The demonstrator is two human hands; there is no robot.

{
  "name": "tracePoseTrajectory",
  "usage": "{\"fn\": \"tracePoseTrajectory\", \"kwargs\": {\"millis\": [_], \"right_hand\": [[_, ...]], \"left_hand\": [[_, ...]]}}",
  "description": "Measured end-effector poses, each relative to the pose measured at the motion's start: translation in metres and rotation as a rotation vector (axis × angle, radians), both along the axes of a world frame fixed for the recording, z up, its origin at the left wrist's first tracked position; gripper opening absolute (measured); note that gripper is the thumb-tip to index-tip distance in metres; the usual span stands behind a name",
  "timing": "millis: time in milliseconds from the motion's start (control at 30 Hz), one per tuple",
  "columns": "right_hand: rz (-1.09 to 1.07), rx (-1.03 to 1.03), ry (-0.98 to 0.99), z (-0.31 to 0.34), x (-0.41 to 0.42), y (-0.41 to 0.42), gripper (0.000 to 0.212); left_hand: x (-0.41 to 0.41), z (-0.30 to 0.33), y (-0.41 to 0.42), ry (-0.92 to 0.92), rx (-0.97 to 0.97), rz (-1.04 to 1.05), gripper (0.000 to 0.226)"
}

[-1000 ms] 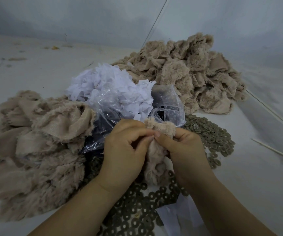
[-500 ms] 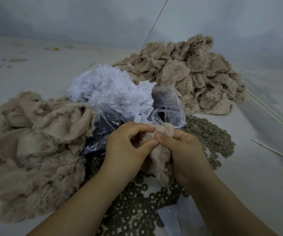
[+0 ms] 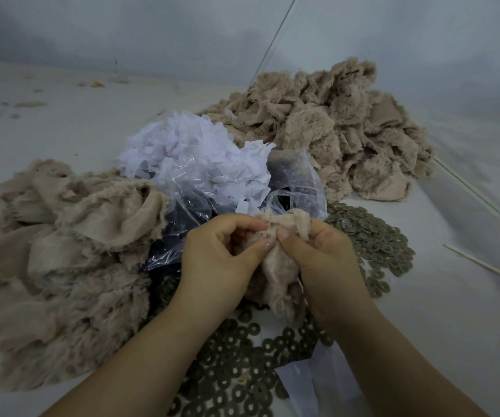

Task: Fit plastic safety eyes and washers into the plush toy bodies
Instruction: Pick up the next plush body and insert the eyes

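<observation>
In the head view, a beige plush toy body [image 3: 276, 266] is being pinched at centre frame by the curled fingers of the left hand [image 3: 223, 257] and right hand [image 3: 322, 257], thumbs meeting on its fabric. Washers [image 3: 372, 236] are lying scattered from 3 to 6 o'clock, and plush piles [image 3: 333, 136] are waiting at 9 and 1 o'clock; no eye is being shown, so progress cannot be judged.

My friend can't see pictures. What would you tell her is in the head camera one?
Two hands, the left hand and right hand, pinch a small beige plush piece between them over a table. Ring-shaped washers are scattered underneath, with beige plush piles at the left and back, and a clear bag of white scraps behind.
</observation>
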State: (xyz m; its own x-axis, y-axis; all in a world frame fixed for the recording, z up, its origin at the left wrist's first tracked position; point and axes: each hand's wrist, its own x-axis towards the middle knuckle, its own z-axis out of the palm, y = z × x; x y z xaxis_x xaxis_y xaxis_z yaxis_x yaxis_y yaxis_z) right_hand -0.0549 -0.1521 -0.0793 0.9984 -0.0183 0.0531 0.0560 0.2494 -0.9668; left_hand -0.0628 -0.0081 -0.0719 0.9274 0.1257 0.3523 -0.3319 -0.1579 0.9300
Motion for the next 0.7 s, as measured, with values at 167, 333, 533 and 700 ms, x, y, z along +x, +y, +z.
{"fn": "tracePoseTrajectory", "kwargs": {"millis": [167,333,533,700], "right_hand": [[0.209,0.234,0.153,0.006,0.002,-0.002,0.028],[0.299,0.292,0.177,0.009,0.002,0.002,0.037],[0.384,0.418,0.222,0.014,0.007,-0.003,0.053],[0.165,-0.013,0.002,0.007,0.003,-0.004,0.036]], "left_hand": [[0.002,-0.003,0.001,-0.004,-0.018,0.004,0.028],[0.005,-0.003,0.003,0.009,-0.117,-0.007,0.021],[0.006,-0.002,0.005,0.007,-0.200,-0.005,0.020],[0.006,-0.003,0.004,-0.002,-0.179,0.000,0.022]]}}
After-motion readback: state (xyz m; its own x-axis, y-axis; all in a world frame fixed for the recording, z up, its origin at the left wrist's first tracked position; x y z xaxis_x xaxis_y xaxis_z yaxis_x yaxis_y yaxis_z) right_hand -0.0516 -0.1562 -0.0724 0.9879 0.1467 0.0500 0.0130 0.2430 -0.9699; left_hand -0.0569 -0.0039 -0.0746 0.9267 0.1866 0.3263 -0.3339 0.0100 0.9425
